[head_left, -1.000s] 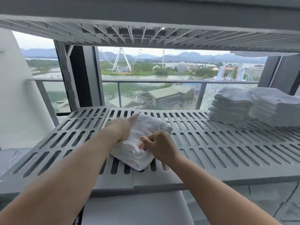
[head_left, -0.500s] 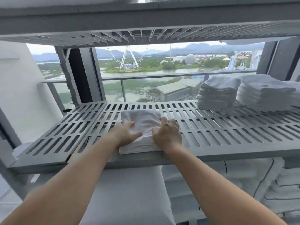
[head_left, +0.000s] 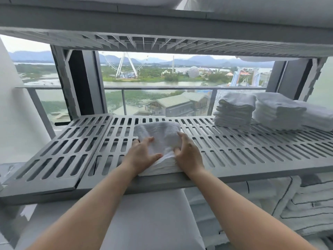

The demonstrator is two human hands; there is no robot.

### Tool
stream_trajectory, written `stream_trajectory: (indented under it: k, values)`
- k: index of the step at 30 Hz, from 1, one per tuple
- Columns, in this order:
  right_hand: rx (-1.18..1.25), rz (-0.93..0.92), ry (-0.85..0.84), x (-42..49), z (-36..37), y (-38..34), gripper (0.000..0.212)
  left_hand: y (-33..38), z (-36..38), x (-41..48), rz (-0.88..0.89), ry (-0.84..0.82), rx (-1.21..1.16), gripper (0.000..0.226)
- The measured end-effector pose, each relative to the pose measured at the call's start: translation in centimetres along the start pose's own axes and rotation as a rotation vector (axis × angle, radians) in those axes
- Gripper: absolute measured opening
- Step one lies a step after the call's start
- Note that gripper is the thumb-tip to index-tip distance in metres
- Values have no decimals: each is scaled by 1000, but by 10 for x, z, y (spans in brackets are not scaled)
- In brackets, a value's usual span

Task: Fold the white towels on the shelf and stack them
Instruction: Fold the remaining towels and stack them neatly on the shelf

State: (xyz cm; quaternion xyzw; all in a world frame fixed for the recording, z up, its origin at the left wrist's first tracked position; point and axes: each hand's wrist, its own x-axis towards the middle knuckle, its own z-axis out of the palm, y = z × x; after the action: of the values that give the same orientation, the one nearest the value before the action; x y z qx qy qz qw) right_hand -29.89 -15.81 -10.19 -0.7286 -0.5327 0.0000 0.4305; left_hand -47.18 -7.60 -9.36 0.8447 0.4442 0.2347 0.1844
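The left hand (head_left: 142,156) lay flat atop the folded towel (head_left: 162,132) near the shelf's (head_left: 252,156) front edge; the right hand (head_left: 189,154) gripped its right side.

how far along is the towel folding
Done: stacks of folded towels sit at the right on the shelf. In hand: the left hand rests on and the right hand grips a folded towel near the front edge. Left: moving it onto a stack; no unfolded ones in view.
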Motion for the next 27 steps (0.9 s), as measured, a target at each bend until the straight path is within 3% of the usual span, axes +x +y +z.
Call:
stream_trajectory:
  k: [12, 27]
  values:
    - [-104, -2, 237, 4, -25, 3, 54, 37, 8, 25, 215, 41, -160, 84]
    - [-144, 103, 440, 0, -165, 116, 53, 209, 98, 51, 399, 103, -225, 84]
